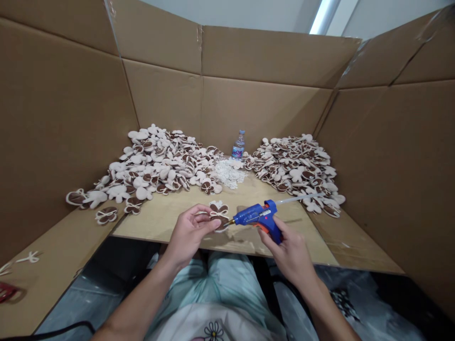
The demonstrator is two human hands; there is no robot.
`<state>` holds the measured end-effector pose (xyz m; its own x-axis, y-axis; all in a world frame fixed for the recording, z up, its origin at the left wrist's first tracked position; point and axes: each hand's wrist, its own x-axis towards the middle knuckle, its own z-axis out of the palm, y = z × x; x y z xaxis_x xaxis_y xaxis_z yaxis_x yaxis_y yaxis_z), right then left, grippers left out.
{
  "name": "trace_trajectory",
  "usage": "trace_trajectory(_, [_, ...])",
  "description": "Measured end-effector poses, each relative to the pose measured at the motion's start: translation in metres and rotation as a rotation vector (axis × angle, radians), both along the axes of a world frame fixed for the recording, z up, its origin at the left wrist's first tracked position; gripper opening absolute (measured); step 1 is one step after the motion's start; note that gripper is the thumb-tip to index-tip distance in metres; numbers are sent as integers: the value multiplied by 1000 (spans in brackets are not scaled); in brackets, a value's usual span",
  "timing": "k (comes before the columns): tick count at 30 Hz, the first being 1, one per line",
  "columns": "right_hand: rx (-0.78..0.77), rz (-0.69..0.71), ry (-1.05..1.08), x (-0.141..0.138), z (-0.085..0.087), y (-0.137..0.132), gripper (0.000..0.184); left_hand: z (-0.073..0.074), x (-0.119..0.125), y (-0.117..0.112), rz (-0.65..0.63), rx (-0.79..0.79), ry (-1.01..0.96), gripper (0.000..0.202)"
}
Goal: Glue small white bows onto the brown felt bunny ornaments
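Between the thumb and fingers of my left hand (190, 232) is a brown felt ornament (218, 219) with a pale edge and a cream bow. A white piece shows at its top. My right hand (289, 246) is wrapped round the handle of a blue hot glue gun (258, 214), its orange trigger under my fingers. The gun's metal nozzle points left and meets or nearly meets the ornament's lower right side; I cannot tell which. A clear glue stick (300, 197) juts from the back of the gun.
Piles of white-and-brown ornaments lie at left (159, 163) and right (296, 166). Between them are small white pieces (229, 174) and a water bottle (239, 145). Cardboard walls (266, 57) enclose the table (159, 213). A loose bow (30, 257) lies far left.
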<state>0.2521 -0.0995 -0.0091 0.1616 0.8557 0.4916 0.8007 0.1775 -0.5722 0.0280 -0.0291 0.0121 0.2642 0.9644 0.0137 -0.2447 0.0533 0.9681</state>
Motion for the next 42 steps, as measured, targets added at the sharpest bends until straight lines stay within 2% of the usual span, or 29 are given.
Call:
trace_trajectory(13, [3, -33, -17, 0, 4, -1, 29, 4, -1, -1, 13, 3, -6, 30])
trace_trajectory(29, [42, -88, -88, 6, 4, 2, 31, 0, -4, 1, 3, 38, -20, 27])
trace_trajectory(33, [-114, -204, -132, 25, 1, 11, 36, -2, -7, 7, 31, 55, 8, 28])
trace_trajectory(38, [-391, -358, -182, 56, -10, 23, 30, -5, -13, 21, 103, 50, 10, 31])
trace_trajectory(42, [-494, -394, -191, 66, -15, 26, 34, -3, -19, 29, 160, 24, -20, 37])
